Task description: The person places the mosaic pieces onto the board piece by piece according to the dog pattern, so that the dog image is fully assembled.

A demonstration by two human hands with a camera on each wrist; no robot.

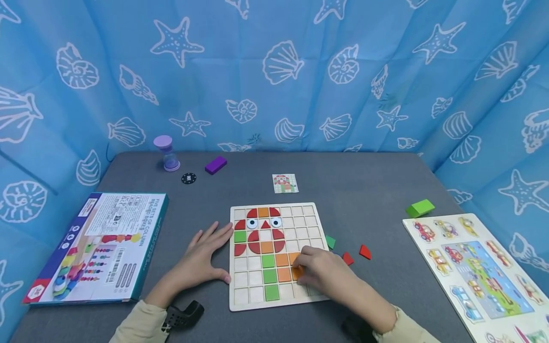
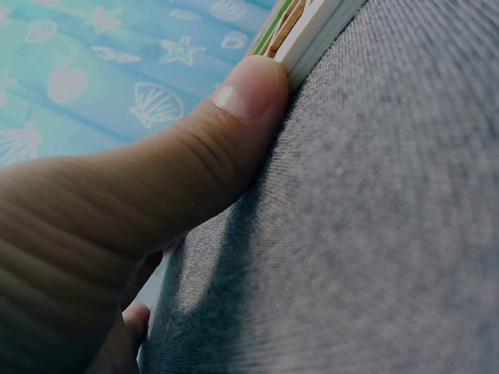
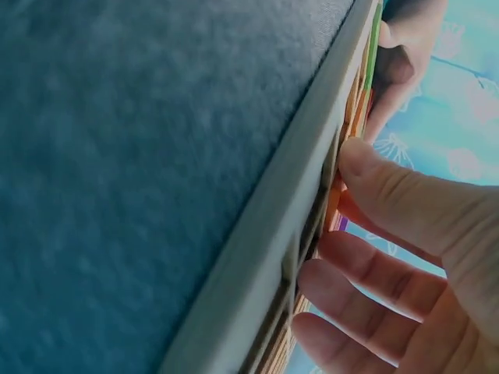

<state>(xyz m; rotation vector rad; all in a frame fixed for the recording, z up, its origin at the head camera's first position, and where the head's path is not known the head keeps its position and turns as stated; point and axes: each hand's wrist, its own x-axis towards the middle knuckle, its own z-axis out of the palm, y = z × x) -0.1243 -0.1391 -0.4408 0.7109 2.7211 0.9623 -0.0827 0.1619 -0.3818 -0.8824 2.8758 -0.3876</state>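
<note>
A wooden grid board (image 1: 253, 295) lies on the table, with red, white, orange and green pieces set in some squares. My left hand (image 1: 199, 262) rests at its left side, fingers spread, the thumb (image 2: 253, 89) against the board's edge. Over the board's lower right part, my right hand (image 1: 326, 271) pinches an orange square tile (image 1: 297, 272) between thumb and fingers, low at the grid. The fingers hide part of that tile. Beside it sit more orange tiles (image 1: 283, 267) and a column of green tiles (image 1: 269, 276). Two eye pieces (image 1: 252, 223) show near the top.
Loose red pieces (image 1: 365, 252) and a green piece (image 1: 330, 242) lie right of the board. Behind it is a small picture card (image 1: 285, 183). A boxed toy (image 1: 124, 214) stands left, a vehicle puzzle (image 1: 433, 247) right. Farther back are an hourglass (image 1: 167, 153) and a purple block (image 1: 216, 165).
</note>
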